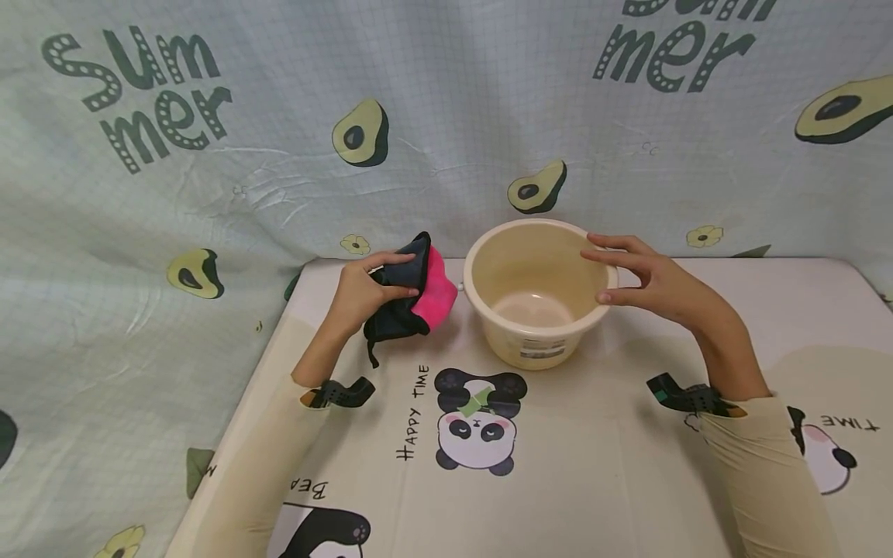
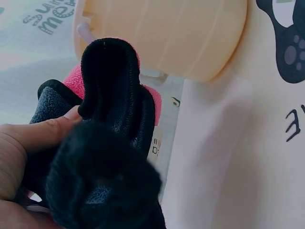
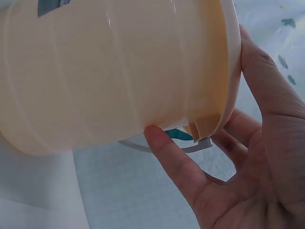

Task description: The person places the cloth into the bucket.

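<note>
My left hand [image 1: 363, 291] pinches a folded cloth [image 1: 438, 291], dark grey with black edging on one side and bright pink on the other. A short black loop hangs from its lower corner. In the left wrist view the dark folds of the cloth [image 2: 112, 90] bunch up in front of the fingers, hiding part of the hand. A cream plastic bucket [image 1: 505, 325] stands upright just right of the cloth. My right hand [image 1: 652, 283] holds the bucket's right rim. In the right wrist view one fingertip touches the outer wall of the bucket [image 3: 119, 71].
A light table cover [image 1: 558, 465] printed with pandas and lettering lies under the bucket. Behind it hangs a pale sheet [image 1: 446, 77] with avocados. The bucket's grey handle [image 3: 190, 148] hangs by its far side. Black straps circle both wrists.
</note>
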`<state>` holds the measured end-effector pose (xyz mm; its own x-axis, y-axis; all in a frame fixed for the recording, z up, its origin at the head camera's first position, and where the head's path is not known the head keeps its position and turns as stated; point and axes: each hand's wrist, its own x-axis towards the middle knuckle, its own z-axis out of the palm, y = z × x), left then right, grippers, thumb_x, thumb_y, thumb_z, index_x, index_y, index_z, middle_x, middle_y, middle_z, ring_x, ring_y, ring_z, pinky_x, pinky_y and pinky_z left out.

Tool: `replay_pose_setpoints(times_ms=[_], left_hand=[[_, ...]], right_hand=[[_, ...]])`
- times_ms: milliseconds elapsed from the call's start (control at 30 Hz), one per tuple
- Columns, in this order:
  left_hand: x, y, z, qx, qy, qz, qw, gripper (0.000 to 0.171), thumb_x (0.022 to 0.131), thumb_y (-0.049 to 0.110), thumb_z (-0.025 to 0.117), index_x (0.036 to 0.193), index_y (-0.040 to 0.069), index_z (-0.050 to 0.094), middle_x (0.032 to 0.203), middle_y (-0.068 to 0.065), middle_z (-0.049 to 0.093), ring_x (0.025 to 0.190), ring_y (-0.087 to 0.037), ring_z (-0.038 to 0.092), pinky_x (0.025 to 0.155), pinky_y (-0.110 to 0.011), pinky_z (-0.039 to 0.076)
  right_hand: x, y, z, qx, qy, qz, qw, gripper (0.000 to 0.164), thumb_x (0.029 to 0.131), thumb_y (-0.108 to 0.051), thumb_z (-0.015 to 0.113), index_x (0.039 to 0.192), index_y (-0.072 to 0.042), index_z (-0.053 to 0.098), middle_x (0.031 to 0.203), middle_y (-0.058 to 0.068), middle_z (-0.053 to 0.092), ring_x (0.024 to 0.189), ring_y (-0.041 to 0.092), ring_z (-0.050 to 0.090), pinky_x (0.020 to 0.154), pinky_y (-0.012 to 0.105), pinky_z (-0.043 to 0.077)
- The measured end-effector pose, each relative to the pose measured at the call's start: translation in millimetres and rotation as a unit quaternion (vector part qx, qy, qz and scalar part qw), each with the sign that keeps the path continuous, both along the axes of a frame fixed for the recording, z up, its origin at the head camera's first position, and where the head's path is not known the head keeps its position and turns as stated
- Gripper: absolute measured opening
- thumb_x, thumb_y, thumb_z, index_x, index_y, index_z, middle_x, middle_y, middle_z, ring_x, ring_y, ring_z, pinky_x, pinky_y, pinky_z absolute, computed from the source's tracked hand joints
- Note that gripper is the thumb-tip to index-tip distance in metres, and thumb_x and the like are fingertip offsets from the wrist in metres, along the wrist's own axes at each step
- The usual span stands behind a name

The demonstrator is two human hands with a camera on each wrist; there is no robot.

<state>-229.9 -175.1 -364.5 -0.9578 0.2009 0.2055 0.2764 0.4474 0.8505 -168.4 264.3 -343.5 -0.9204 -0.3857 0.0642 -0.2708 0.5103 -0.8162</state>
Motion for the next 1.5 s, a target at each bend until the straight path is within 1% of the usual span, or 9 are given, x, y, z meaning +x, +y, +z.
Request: replay_pose_setpoints(times_ms=[33, 100, 300, 500, 733, 900, 1000, 1200, 1500], left_hand=[[0.1, 0, 1.0, 0.002, 0.002, 0.0, 1.0, 0.054, 0.071, 0.007, 0.093, 0.122, 0.015, 0.076, 0.135, -0.008, 0.066, 0.135, -0.022, 0.053, 0.112, -0.041, 0.042], [0.6, 1, 3.1, 0.003, 0.001, 0.0, 1.0, 0.054, 0.072, 0.008, 0.093, 0.122, 0.015, 0.076, 0.135, -0.007, 0.066, 0.135, -0.022, 0.053, 0.112, -0.041, 0.043], [2.2, 4, 9.4, 0.016, 0.001, 0.007, 0.9999, 0.055, 0.072, 0.008, 0.093, 0.123, 0.014, 0.076, 0.133, -0.006, 0.067, 0.134, -0.022, 0.053, 0.111, -0.043, 0.043], [3.9, 6, 13.1, 0.041, 0.019, 0.0, 0.999, 0.055, 0.071, 0.007, 0.093, 0.123, 0.014, 0.076, 0.131, -0.006, 0.068, 0.134, -0.02, 0.053, 0.112, -0.041, 0.043], [11.1, 6, 17.7, 0.051, 0.024, 0.006, 0.9984, 0.055, 0.072, 0.006, 0.092, 0.123, 0.014, 0.076, 0.135, -0.005, 0.066, 0.135, -0.019, 0.052, 0.113, -0.041, 0.042], [12.5, 8, 20.2, 0.071, 0.038, 0.001, 0.9968, 0.055, 0.073, 0.002, 0.09, 0.125, 0.011, 0.074, 0.139, -0.007, 0.063, 0.138, -0.021, 0.05, 0.114, -0.042, 0.04], [13.9, 9, 22.7, 0.082, 0.045, 0.006, 0.9956, 0.055, 0.073, 0.002, 0.09, 0.125, 0.012, 0.075, 0.141, -0.006, 0.061, 0.138, -0.021, 0.049, 0.114, -0.042, 0.04], [15.0, 12, 27.4, 0.109, 0.059, 0.005, 0.9923, 0.054, 0.074, 0.002, 0.09, 0.124, 0.013, 0.075, 0.139, -0.004, 0.063, 0.134, -0.018, 0.051, 0.111, -0.041, 0.043], [18.9, 14, 35.1, 0.135, 0.08, -0.002, 0.9876, 0.054, 0.074, -0.001, 0.089, 0.124, 0.013, 0.075, 0.136, -0.004, 0.064, 0.128, -0.018, 0.054, 0.104, -0.035, 0.049]], right_hand=[[-0.1, 0, 0.3, -0.003, 0.0, 0.001, 1.0, 0.068, 0.09, -0.012, 0.078, 0.152, -0.02, 0.051, 0.163, -0.004, 0.028, 0.151, 0.026, 0.021, 0.112, 0.064, 0.029], [0.0, 0, 0.6, -0.008, 0.001, 0.005, 1.0, 0.069, 0.089, -0.01, 0.078, 0.152, -0.018, 0.051, 0.163, -0.002, 0.027, 0.151, 0.027, 0.02, 0.112, 0.066, 0.027], [0.4, 1, 0.1, -0.005, 0.013, 0.011, 1.0, 0.069, 0.089, -0.009, 0.078, 0.152, -0.019, 0.051, 0.163, -0.001, 0.028, 0.15, 0.027, 0.022, 0.111, 0.064, 0.028], [0.0, 1, 0.5, 0.0, 0.009, 0.006, 1.0, 0.069, 0.089, -0.01, 0.078, 0.152, -0.019, 0.051, 0.163, -0.002, 0.028, 0.151, 0.028, 0.021, 0.112, 0.066, 0.027], [0.2, 0, 1.3, 0.004, 0.003, 0.004, 1.0, 0.067, 0.09, -0.012, 0.078, 0.151, -0.019, 0.052, 0.163, -0.001, 0.028, 0.151, 0.029, 0.02, 0.112, 0.067, 0.027], [-0.5, 0, 0.9, 0.006, 0.004, 0.003, 1.0, 0.066, 0.091, -0.013, 0.078, 0.151, -0.02, 0.051, 0.163, -0.003, 0.028, 0.151, 0.028, 0.021, 0.112, 0.066, 0.027], [-1.0, 0, 0.5, 0.004, 0.007, 0.005, 1.0, 0.067, 0.091, -0.012, 0.078, 0.151, -0.019, 0.051, 0.163, -0.002, 0.028, 0.151, 0.028, 0.021, 0.112, 0.066, 0.027], [-1.0, -1, 1.0, -0.006, 0.005, 0.006, 1.0, 0.067, 0.089, -0.009, 0.078, 0.151, -0.016, 0.052, 0.163, 0.0, 0.028, 0.152, 0.029, 0.019, 0.113, 0.068, 0.024], [-1.3, -1, 0.4, -0.007, 0.001, 0.003, 1.0, 0.066, 0.089, -0.008, 0.078, 0.15, -0.017, 0.053, 0.162, -0.003, 0.029, 0.151, 0.025, 0.02, 0.113, 0.063, 0.026]])
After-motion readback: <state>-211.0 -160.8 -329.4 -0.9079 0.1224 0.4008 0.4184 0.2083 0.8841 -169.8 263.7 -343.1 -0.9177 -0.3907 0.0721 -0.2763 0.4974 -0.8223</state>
